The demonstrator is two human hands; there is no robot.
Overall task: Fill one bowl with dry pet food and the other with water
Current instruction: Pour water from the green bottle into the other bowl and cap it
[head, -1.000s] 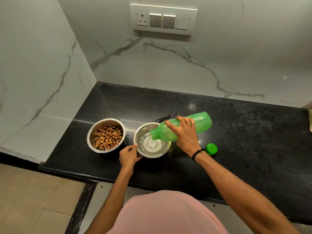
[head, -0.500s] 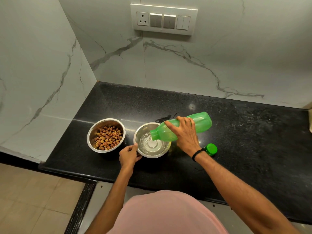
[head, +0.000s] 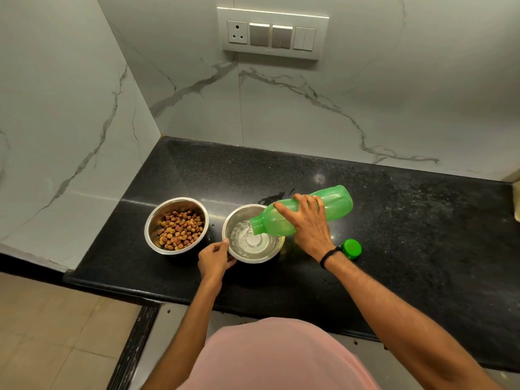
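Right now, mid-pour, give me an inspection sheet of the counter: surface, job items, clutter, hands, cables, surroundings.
Surface: black countertop, wet patch behind the water bowl.
Job's things: food bowl holds kibble; water bowl partly filled; green bottle tilted, mouth over the water bowl, water running out; green cap lies on the countertop to the right.
Clutter: pale object cut off at the right edge, unidentifiable.
Grippers: left hand grips the water bowl's rim; right hand holds the green bottle.
Cables: nothing seen.
Surroundings: marble-look walls, switch panel with a socket.
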